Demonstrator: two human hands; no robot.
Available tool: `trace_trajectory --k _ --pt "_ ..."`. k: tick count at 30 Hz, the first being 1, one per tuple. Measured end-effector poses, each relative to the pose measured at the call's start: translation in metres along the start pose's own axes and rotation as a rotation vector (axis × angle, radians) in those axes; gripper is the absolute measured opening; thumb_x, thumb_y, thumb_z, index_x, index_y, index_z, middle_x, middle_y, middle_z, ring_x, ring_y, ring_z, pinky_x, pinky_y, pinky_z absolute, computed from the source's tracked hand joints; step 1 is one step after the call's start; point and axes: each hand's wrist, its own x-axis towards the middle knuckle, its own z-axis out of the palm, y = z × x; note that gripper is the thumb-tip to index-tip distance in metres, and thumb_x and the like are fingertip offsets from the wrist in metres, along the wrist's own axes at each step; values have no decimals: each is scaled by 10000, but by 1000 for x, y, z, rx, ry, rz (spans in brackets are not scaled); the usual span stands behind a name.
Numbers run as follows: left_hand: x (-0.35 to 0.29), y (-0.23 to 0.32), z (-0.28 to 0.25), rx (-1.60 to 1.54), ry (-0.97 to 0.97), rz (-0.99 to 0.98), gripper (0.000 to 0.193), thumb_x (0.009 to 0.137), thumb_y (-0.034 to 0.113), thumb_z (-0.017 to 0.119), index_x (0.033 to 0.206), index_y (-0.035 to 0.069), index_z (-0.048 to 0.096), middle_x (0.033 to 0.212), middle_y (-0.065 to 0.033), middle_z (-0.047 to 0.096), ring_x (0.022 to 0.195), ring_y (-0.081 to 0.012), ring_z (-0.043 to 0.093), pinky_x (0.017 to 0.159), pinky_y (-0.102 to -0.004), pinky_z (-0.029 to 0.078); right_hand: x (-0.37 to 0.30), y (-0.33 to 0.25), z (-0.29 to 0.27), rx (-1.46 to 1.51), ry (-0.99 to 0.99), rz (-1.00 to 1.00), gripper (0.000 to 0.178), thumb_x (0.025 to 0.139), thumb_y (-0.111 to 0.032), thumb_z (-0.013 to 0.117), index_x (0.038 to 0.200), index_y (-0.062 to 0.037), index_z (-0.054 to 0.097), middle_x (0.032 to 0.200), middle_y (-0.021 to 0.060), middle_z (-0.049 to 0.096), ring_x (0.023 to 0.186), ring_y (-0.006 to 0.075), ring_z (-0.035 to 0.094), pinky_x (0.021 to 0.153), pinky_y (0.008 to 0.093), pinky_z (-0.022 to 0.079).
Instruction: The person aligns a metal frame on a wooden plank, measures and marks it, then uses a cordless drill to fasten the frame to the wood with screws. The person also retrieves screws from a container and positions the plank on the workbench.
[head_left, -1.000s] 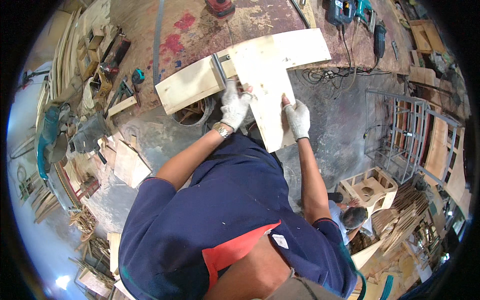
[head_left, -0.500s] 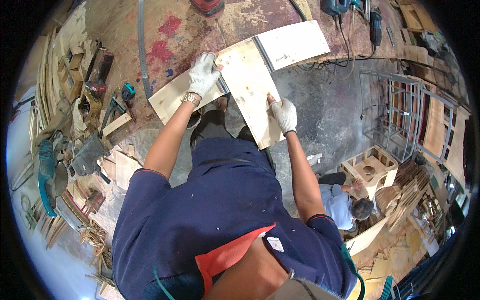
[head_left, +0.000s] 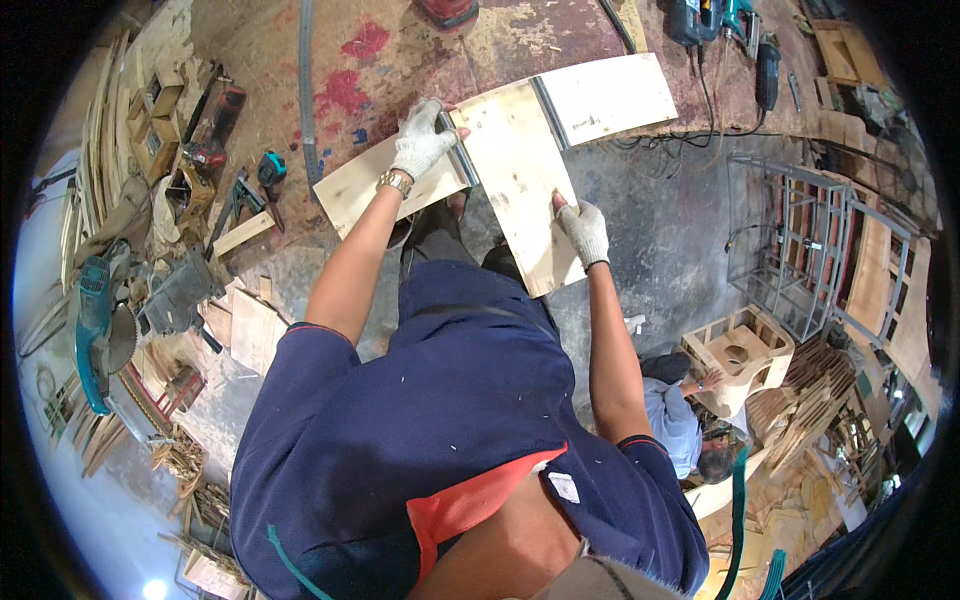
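A pale plywood panel [head_left: 515, 185] lies at an angle over a long light board [head_left: 610, 95] on the stained workbench [head_left: 400, 60]. My left hand [head_left: 424, 142], in a white knit glove with a wristwatch, grips the panel's far left corner, where a grey metal strip [head_left: 462, 170] runs along its edge. My right hand [head_left: 584, 230], also gloved, holds the panel's right edge near its near end. A second metal strip [head_left: 550, 100] crosses the long board just beyond the panel.
A teal circular saw [head_left: 95, 330], a tape measure [head_left: 270, 167] and wood offcuts crowd the left. Corded power tools [head_left: 705, 20] lie at the bench's far right. A metal rack [head_left: 800, 250] stands at the right. Another person [head_left: 680, 420] crouches by a wooden box [head_left: 738, 352].
My left hand has slid from the panel's near left edge up to its far left corner by the metal strip. The right hand has stayed on the right edge.
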Motion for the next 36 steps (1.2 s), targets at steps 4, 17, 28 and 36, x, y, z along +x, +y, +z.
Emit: trace_trajectory --k 4,17,28,36 --pt "2 -2 3 22 8 11 546 773 416 797 1169 69 651 1148 -145 622 1168 -326 571 1004 -434 447 4 4 2 -35 27 18 628 865 -600 642 876 24 716 743 201 700 720 284 699 686 406 522" --pt "3 9 -3 2 4 -94 530 783 390 795 1165 54 646 1129 -165 645 1071 -324 630 945 -423 486 -2 -12 -2 -3 26 -6 664 859 -627 627 923 27 725 824 244 711 816 371 713 753 449 533" --pt "4 6 0 28 27 -43 566 782 396 798 1193 37 648 1120 -156 650 1061 -308 631 929 -414 488 8 -2 2 -39 4 42 648 869 -625 618 892 14 729 810 223 715 807 347 711 748 437 524" --pt "3 6 1 -35 31 -83 538 756 393 801 1152 57 660 1076 -154 645 1072 -316 611 927 -423 476 5 -5 0 -2 -3 49 691 847 -643 625 937 34 729 871 271 712 885 392 711 800 465 532"
